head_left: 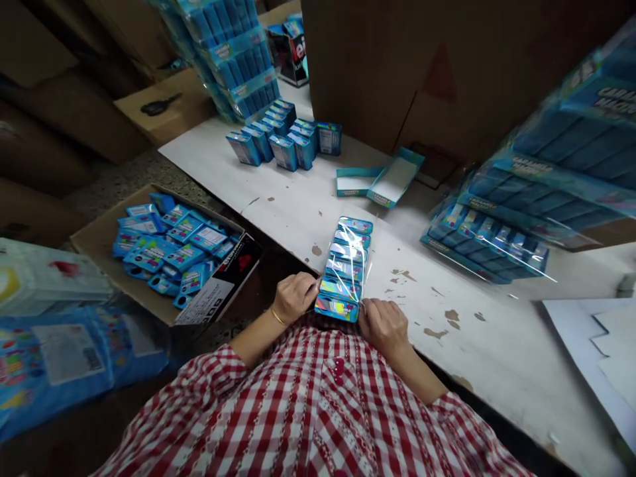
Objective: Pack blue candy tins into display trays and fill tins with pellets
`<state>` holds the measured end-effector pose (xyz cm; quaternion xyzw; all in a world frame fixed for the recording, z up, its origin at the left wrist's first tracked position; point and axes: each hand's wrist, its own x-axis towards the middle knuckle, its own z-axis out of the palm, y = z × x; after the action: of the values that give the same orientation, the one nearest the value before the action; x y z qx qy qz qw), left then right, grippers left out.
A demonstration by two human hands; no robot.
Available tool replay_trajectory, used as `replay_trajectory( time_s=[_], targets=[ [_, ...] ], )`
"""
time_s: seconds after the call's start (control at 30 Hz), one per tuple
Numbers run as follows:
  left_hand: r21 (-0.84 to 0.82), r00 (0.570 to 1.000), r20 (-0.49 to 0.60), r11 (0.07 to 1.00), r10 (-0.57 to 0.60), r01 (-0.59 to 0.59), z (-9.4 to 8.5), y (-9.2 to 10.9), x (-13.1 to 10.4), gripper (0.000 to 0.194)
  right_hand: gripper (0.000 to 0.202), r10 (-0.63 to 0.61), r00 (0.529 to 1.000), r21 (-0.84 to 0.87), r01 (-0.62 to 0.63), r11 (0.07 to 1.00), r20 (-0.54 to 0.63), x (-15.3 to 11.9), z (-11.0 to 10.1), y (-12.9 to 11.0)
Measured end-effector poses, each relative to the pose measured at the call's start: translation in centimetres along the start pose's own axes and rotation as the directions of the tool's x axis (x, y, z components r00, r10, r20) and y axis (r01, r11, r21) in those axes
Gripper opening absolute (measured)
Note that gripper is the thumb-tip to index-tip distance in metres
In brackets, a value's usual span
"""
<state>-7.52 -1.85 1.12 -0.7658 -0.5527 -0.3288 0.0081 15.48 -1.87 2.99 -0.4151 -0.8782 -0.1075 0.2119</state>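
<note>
A row of several small blue boxes (pixel 344 268) lies near the table's front edge, covered by shiny clear wrap. At its near left corner is my left hand (pixel 295 297), fingers pinched on the wrap's edge. My right hand (pixel 385 324) is closed at the near right corner, also pinching the clear wrap. The wrap stretches between the two hands around the nearest box. Beyond the row, two shallow blue trays (pixel 396 177) rest on the table, one partly overlapping the other.
Small blue boxes (pixel 285 152) stand grouped at the back of the white table (pixel 278 205). Wrapped stacks rise at back left (pixel 233 59) and right (pixel 541 172). A carton (pixel 104 222) of loose blue boxes sits left, below the table. White sheets (pixel 596 344) lie at right.
</note>
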Motion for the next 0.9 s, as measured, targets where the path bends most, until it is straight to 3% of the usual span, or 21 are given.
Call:
replay_trajectory(
  time_s=[0.13,0.3,0.43,0.5,0.63,0.7,0.77,0.83,0.9],
  targets=[
    [-0.135,1.000,0.000,0.991,0.021,-0.021,-0.4,0.0,0.3,0.020,0.017,0.062,0.998,0.074,-0.060,0.995,-0.015,0.3,-0.4,0.4],
    [-0.230,0.997,-0.016,0.970,-0.078,0.072,-0.9,0.4,1.1,0.020,0.020,0.171,0.984,0.311,-0.176,0.934,0.045,1.2,-1.2,0.3],
    [-0.297,1.000,0.026,0.955,-0.010,0.017,-1.3,0.4,2.4,0.019,0.025,0.232,0.968,0.418,-0.253,0.872,0.100,2.2,-0.8,0.2],
    [-0.222,0.999,0.032,0.975,0.032,-0.024,-1.2,0.2,3.3,0.021,0.026,0.249,0.961,0.365,-0.275,0.889,0.119,2.7,-0.1,0.5],
    [0.065,0.996,-0.027,0.994,0.084,-0.082,-0.4,-0.7,4.3,0.018,0.019,0.281,0.957,0.092,-0.287,0.954,0.071,2.7,0.5,1.3],
    [0.134,0.990,-0.067,0.984,0.126,-0.116,0.1,-1.2,4.0,0.014,0.016,0.240,0.971,0.100,-0.240,0.966,0.010,1.7,0.1,0.9],
    [0.141,0.979,-0.126,0.979,0.163,-0.145,0.5,-1.6,3.4,0.012,0.016,0.092,0.996,0.234,-0.088,0.968,-0.005,0.6,-0.3,-0.4],
    [0.106,0.970,-0.169,0.982,0.176,-0.159,0.7,-1.8,3.0,0.011,0.017,-0.111,0.993,0.409,0.082,0.909,0.048,-0.1,0.0,-2.1],
    [0.057,0.969,-0.180,0.985,0.168,-0.161,0.8,-1.7,2.8,0.010,0.021,-0.228,0.966,0.524,0.132,0.841,0.123,-0.1,1.4,-3.5]
  ],
)
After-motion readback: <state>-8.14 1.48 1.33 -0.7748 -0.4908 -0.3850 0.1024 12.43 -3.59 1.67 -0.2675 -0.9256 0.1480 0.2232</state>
